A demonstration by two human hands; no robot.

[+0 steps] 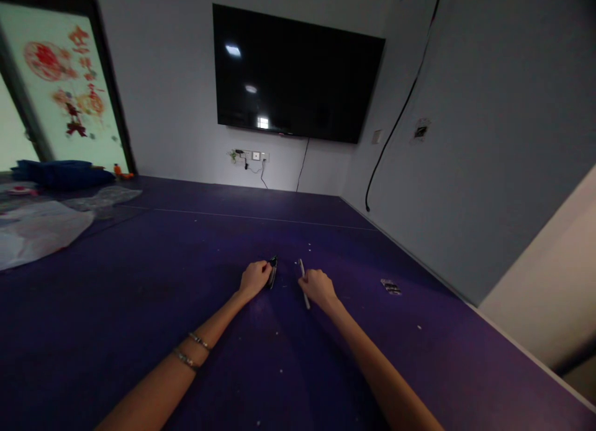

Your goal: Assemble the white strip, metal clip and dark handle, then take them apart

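My left hand [256,279] is closed on a small dark object [273,273] with a shiny edge, its fingers pinching the near side; its kind is not clear. To the right, with a gap between, my right hand [318,286] is closed around a slim whitish stick-like object [306,299], which slants away from me and pokes out both above and below the fingers. Both hands are low over the purple tabletop [209,331]. A few tiny white bits lie on the surface near the hands.
A small clear packet with dark pieces [390,287] lies to the right. At the far left are crumpled clear plastic [41,232] and a dark blue cloth-like bundle [65,174]. A black cable [393,130] hangs by the right wall; a television [298,74] is mounted ahead.
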